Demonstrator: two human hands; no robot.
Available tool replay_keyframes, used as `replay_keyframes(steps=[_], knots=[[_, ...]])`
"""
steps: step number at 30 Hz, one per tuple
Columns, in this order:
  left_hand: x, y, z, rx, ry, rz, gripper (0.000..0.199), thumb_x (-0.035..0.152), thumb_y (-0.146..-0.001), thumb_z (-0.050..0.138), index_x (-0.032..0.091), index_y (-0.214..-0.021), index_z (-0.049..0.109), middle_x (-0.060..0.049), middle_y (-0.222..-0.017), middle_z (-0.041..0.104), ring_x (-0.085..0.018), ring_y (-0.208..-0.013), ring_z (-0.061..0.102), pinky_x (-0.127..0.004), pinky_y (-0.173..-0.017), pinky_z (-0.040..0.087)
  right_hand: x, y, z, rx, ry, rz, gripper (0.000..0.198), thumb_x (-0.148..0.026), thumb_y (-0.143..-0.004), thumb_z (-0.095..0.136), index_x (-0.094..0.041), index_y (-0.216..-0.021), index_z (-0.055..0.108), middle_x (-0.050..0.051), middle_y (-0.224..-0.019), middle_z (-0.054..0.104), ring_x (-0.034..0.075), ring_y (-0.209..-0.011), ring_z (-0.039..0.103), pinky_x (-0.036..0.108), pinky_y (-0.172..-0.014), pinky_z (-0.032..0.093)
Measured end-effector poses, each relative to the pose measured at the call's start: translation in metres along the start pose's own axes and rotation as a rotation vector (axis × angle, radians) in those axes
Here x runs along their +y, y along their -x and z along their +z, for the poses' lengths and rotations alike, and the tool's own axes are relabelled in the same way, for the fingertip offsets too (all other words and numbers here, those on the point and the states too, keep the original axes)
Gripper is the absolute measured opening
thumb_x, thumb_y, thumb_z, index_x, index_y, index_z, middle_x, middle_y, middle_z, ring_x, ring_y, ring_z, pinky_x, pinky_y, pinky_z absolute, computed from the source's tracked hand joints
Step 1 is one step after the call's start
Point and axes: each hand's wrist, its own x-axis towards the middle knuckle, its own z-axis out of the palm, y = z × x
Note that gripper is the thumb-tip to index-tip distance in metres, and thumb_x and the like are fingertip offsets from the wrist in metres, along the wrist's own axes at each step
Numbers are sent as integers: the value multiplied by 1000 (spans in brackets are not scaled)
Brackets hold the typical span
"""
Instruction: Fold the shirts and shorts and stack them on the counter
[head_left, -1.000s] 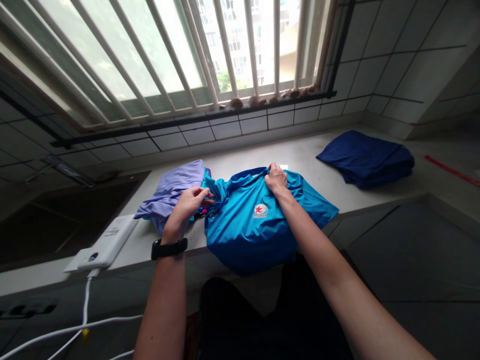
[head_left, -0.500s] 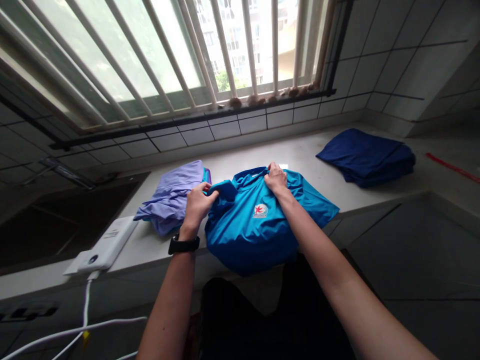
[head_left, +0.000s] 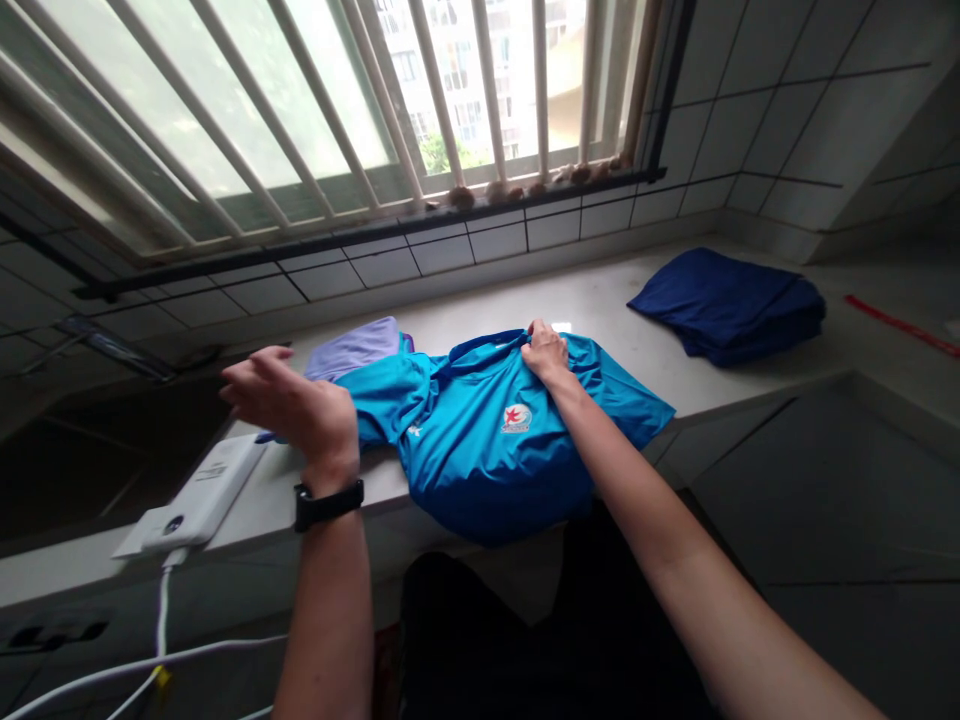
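A bright blue shirt (head_left: pixel 480 450) with a red star badge lies front-up on the pale counter (head_left: pixel 600 315), its hem hanging over the front edge. My right hand (head_left: pixel 546 352) pinches the shirt at the collar, beside the right shoulder. My left hand (head_left: pixel 289 408) hovers at the end of the shirt's left sleeve, fingers spread and pointing left, with nothing seen in its grip. A black watch sits on that wrist. The sleeve now lies stretched out over a lilac garment (head_left: pixel 352 348), which shows only behind it.
A folded navy garment (head_left: pixel 727 305) lies at the counter's right. A white power bank (head_left: pixel 199 490) with a white cable (head_left: pixel 161 620) rests near the left front edge, beside a dark sink (head_left: pixel 112 450). A barred window runs above the tiled wall.
My left hand drew the bunched left sleeve out to the left and opened. The sleeve now covers most of the lilac garment. My right hand stayed on the collar.
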Motion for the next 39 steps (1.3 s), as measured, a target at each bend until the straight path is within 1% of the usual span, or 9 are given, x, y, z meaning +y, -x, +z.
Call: replay_keyframes(steps=[2, 6, 8, 13, 19, 27, 32, 35, 39], knots=[[32, -7, 4, 93, 8, -40, 33, 14, -90, 48, 21, -121, 58, -11, -118, 67, -35, -121, 60, -56, -104, 47, 0, -1, 0, 17, -15, -21, 34, -16, -92, 47, -19, -123, 60, 15, -127, 67, 29, -120, 60, 44, -106, 46], [88, -34, 31, -329, -36, 227, 33, 20, -89, 57, 22, -120, 70, -11, -123, 73, -31, -118, 65, -42, -100, 52, 1, 3, -2, 112, -37, -59, 33, -17, -96, 44, -18, -123, 62, 14, -128, 65, 28, -122, 57, 44, -110, 45], [98, -43, 51, -418, -103, 231, 32, 21, -92, 55, 20, -119, 73, -14, -125, 72, -32, -118, 66, -41, -98, 52, 1, 6, -4, 157, -39, -54, 35, -13, -95, 42, -18, -123, 63, 14, -130, 63, 28, -123, 56, 42, -111, 44], [88, -46, 84, -258, -103, 106, 42, 21, -97, 46, 14, -131, 69, -19, -141, 65, -33, -128, 62, -42, -102, 52, 0, 7, -9, 163, -34, -137, 46, 1, -89, 39, -15, -123, 66, 13, -131, 65, 25, -122, 57, 35, -109, 44], [83, -44, 87, -208, -26, 165, 42, 18, -92, 49, 15, -129, 69, -16, -132, 68, -32, -124, 64, -41, -104, 51, -1, 5, -3, -38, 74, -191, 36, -8, -91, 47, -20, -108, 76, 9, -127, 72, 25, -119, 63, 33, -105, 48], [77, -47, 100, -219, 87, 121, 37, 21, -93, 48, 18, -119, 75, -12, -130, 71, -28, -119, 67, -37, -100, 52, -6, -2, 1, -98, 174, -199, 46, -8, -94, 43, -19, -133, 66, 12, -142, 66, 24, -134, 58, 38, -115, 43], [76, -46, 100, -215, 97, 90, 40, 20, -93, 47, 18, -123, 74, -12, -134, 70, -28, -118, 68, -35, -101, 52, 1, -21, -50, -238, 138, -338, 56, -6, -90, 52, -15, -145, 58, 12, -150, 62, 20, -132, 61, 29, -110, 47], [77, -45, 98, -214, 113, 90, 42, 19, -92, 47, 16, -124, 74, -14, -135, 70, -29, -119, 68, -37, -101, 52, 25, -15, -89, -111, 308, -167, 52, -15, -91, 61, -11, -143, 60, 18, -141, 67, 27, -125, 66, 31, -102, 52], [77, -46, 98, -206, 123, 89, 40, 19, -92, 48, 16, -122, 74, -14, -133, 71, -28, -120, 67, -36, -101, 51, 63, 5, -114, -405, 513, 6, 32, -28, -81, 82, -16, -110, 79, 13, -109, 80, 28, -101, 74, 28, -81, 55]])
